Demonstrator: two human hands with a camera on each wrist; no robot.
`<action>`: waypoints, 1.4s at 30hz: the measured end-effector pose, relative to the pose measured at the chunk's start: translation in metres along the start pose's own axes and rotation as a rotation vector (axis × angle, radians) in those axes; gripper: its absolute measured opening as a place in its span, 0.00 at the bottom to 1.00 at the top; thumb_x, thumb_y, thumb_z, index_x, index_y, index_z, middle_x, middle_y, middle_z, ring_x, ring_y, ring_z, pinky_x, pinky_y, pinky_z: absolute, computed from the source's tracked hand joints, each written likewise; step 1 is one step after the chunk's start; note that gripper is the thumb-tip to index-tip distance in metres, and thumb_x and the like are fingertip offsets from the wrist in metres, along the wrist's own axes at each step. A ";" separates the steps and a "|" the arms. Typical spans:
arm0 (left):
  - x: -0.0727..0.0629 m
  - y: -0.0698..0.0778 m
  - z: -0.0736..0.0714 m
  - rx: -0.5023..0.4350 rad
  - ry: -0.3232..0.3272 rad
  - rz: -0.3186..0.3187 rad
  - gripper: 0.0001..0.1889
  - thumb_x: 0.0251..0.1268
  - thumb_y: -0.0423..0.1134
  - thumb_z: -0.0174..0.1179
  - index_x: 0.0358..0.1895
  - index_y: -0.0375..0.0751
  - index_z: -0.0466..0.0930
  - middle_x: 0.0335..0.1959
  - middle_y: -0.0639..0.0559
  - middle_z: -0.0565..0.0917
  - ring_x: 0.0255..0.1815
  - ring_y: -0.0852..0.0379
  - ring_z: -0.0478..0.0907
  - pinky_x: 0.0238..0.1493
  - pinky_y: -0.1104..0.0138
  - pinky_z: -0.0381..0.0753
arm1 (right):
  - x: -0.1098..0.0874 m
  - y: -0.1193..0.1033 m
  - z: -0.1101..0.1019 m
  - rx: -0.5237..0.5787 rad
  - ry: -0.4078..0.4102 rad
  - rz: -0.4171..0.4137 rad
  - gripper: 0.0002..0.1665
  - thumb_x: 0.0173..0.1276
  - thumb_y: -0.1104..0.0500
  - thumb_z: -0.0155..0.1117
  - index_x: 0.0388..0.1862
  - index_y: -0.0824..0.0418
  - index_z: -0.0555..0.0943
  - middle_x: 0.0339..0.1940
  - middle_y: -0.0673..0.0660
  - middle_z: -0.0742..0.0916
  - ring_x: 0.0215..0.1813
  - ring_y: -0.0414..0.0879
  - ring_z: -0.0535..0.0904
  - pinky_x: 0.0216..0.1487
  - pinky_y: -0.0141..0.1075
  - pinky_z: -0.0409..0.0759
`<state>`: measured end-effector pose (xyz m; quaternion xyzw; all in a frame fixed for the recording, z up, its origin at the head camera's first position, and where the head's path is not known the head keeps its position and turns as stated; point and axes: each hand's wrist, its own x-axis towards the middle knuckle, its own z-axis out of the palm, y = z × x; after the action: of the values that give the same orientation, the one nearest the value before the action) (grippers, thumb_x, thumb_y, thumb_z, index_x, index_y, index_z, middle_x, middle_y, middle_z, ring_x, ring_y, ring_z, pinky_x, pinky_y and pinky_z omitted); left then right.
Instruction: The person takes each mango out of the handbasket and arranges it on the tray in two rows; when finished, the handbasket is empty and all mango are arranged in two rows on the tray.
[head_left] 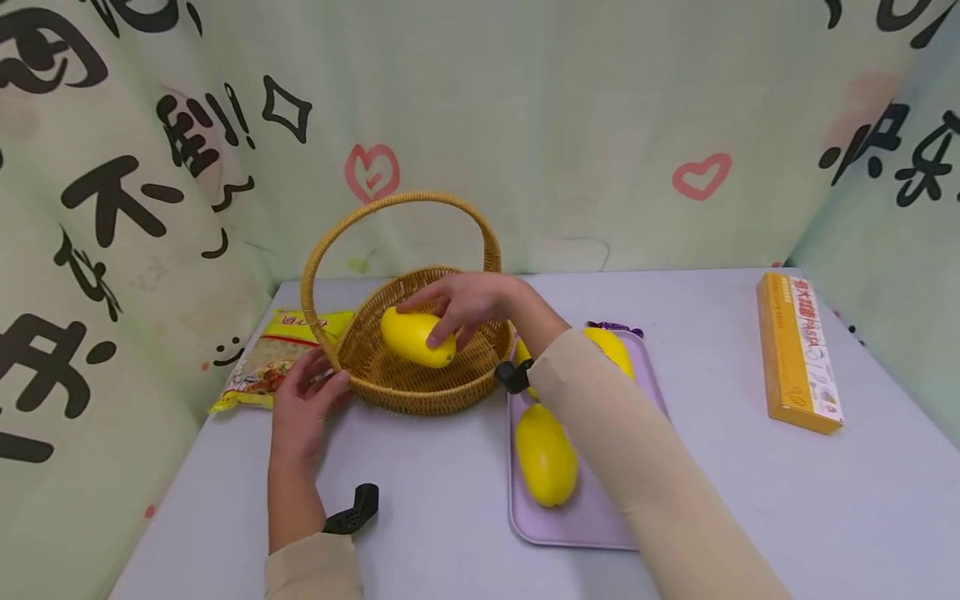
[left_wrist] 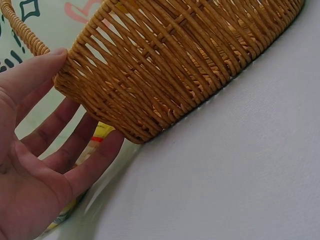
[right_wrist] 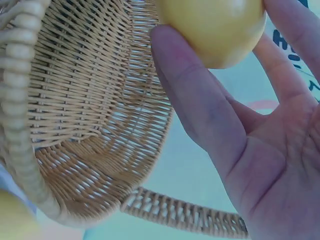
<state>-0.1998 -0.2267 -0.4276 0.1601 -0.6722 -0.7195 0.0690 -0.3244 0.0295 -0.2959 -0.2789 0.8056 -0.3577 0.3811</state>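
A wicker basket with a tall arched handle stands on the table. My left hand holds its left side near the handle's foot; in the left wrist view the thumb lies at the rim and the fingers reach along the outer wall. Over the basket's opening, my right hand grips a yellow oval fruit, mango-like in shape, between thumb and fingers. In the right wrist view the fruit appears at the top, held beside the woven wall. Whether it touches the basket's bottom I cannot tell.
A purple tray lies right of the basket, bearing more yellow fruits, partly hidden by my right sleeve. A yellow and red food packet lies left of the basket. An orange pasta box lies far right. Curtains surround the table.
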 end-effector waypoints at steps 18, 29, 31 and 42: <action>0.001 0.000 0.001 0.028 0.010 -0.022 0.33 0.71 0.38 0.67 0.76 0.60 0.69 0.70 0.53 0.71 0.68 0.56 0.75 0.59 0.66 0.86 | -0.037 -0.002 -0.001 -0.077 0.127 0.002 0.39 0.69 0.60 0.73 0.76 0.40 0.73 0.53 0.61 0.81 0.46 0.51 0.81 0.49 0.41 0.90; -0.001 0.001 0.000 0.030 0.011 -0.030 0.33 0.71 0.38 0.67 0.76 0.61 0.69 0.70 0.53 0.71 0.67 0.57 0.75 0.58 0.68 0.86 | -0.058 0.006 -0.003 -0.004 0.179 -0.002 0.38 0.68 0.60 0.74 0.75 0.39 0.74 0.60 0.61 0.79 0.43 0.52 0.85 0.48 0.42 0.90; -0.002 0.001 -0.001 0.031 0.006 -0.031 0.33 0.71 0.38 0.67 0.77 0.61 0.68 0.70 0.53 0.71 0.67 0.57 0.75 0.59 0.68 0.86 | -0.062 0.007 -0.003 0.011 0.185 -0.002 0.39 0.68 0.60 0.74 0.75 0.39 0.73 0.62 0.61 0.78 0.42 0.53 0.86 0.48 0.42 0.90; -0.001 0.000 0.000 0.021 0.012 -0.033 0.33 0.71 0.38 0.68 0.76 0.62 0.69 0.69 0.54 0.72 0.65 0.58 0.76 0.57 0.69 0.86 | -0.087 0.016 0.003 0.132 0.262 0.024 0.41 0.67 0.61 0.73 0.76 0.38 0.72 0.67 0.61 0.75 0.58 0.54 0.82 0.59 0.48 0.88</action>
<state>-0.1994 -0.2263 -0.4277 0.1762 -0.6767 -0.7124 0.0594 -0.2764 0.1005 -0.2744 -0.1945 0.8266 -0.4384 0.2946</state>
